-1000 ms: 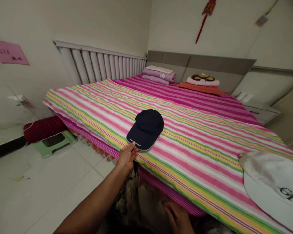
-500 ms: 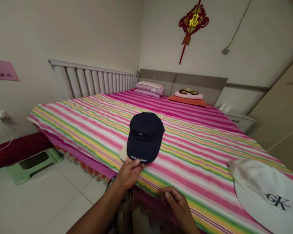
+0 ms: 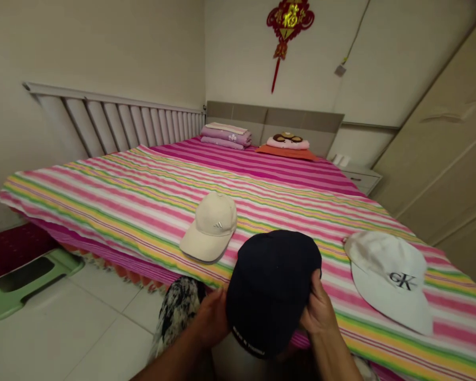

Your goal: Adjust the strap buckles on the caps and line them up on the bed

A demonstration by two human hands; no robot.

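Note:
A dark navy cap (image 3: 272, 288) is lifted off the bed, close to me at the bed's near edge. My left hand (image 3: 214, 317) grips its left side and my right hand (image 3: 317, 309) grips its right side, fingers curled over the crown. A beige cap (image 3: 211, 226) lies on the striped bedspread (image 3: 143, 196) just beyond and left of the navy cap. To the right, a white cap with black letters (image 3: 391, 275) rests on the bedspread.
Folded purple bedding (image 3: 226, 136) and a pink pillow on an orange one (image 3: 287, 145) lie by the headboard. A white nightstand (image 3: 359, 177) stands at the far right, a green stool (image 3: 24, 275) on the tiled floor at left. Wardrobe doors (image 3: 448, 159) line the right.
The navy cap has been lifted off the beige cap beneath it and drawn toward me. My right hand has come up from below and taken hold of it.

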